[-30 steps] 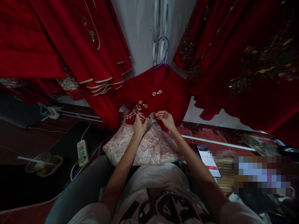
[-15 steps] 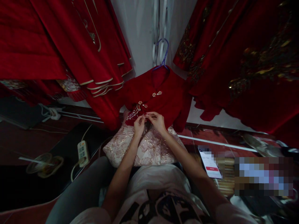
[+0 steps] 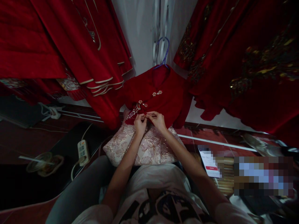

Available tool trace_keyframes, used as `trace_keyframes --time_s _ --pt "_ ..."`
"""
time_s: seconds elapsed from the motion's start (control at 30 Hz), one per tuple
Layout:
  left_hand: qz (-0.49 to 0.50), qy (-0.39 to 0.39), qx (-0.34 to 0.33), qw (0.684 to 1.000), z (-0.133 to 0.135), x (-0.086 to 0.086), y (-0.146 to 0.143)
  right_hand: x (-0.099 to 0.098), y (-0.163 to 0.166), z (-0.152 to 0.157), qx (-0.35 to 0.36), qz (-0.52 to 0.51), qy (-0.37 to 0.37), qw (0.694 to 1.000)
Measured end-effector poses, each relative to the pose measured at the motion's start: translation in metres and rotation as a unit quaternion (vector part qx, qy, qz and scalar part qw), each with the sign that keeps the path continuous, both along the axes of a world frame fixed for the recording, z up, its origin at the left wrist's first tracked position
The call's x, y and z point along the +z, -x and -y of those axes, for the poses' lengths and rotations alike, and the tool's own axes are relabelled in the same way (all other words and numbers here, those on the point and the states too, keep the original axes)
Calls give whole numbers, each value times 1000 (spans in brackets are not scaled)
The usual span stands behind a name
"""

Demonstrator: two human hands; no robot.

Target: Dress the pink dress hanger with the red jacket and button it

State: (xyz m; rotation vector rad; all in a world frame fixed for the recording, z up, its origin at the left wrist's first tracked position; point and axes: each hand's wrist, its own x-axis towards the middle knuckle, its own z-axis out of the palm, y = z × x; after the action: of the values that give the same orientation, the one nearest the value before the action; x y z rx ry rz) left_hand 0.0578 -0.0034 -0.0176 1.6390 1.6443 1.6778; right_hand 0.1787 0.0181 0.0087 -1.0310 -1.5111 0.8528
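A red jacket (image 3: 174, 102) hangs by a blue hanger (image 3: 166, 53), its lower part draped over the pale pink, gold-patterned cloth (image 3: 153, 154) in my lap. Flower-shaped pearl clasps (image 3: 157, 93) sit below its collar, and a beaded ornament with dangling strands (image 3: 134, 112) lies on the front. At the jacket's lower front, my left hand (image 3: 140, 123) pinches with bent fingers. My right hand (image 3: 157, 120) pinches just beside it, fingertips almost meeting the left ones. Between them shows a small shiny ornament (image 3: 146, 116), mostly hidden by the fingers.
Red garments (image 3: 51, 46) hang at the left, and embroidered red garments (image 3: 252, 93) at the right. A power strip (image 3: 83, 152) and a plastic cup (image 3: 39, 163) rest on the black surface at the left. A phone (image 3: 209, 163) lies on slats at the right.
My left fingers have shifted slightly upward and curled more at the small ornament. The right hand keeps its pinch in nearly the same place.
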Motion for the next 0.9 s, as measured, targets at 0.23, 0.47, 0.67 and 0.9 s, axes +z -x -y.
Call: trace_keyframes --time_s 0.23,0.47,0.67,0.9 --pt "140 -10 -21 990 1 3 3 0 -2 2 9 15 -2 1000" --pt "200 27 -101 974 -1 0 6 2 3 2 -17 16 -21 1000" --pt "196 32 -98 975 0 -3 7 1 4 2 -11 24 -24 999" --pt "194 33 -109 974 4 1 7 -3 4 -2 -21 22 -29 999"
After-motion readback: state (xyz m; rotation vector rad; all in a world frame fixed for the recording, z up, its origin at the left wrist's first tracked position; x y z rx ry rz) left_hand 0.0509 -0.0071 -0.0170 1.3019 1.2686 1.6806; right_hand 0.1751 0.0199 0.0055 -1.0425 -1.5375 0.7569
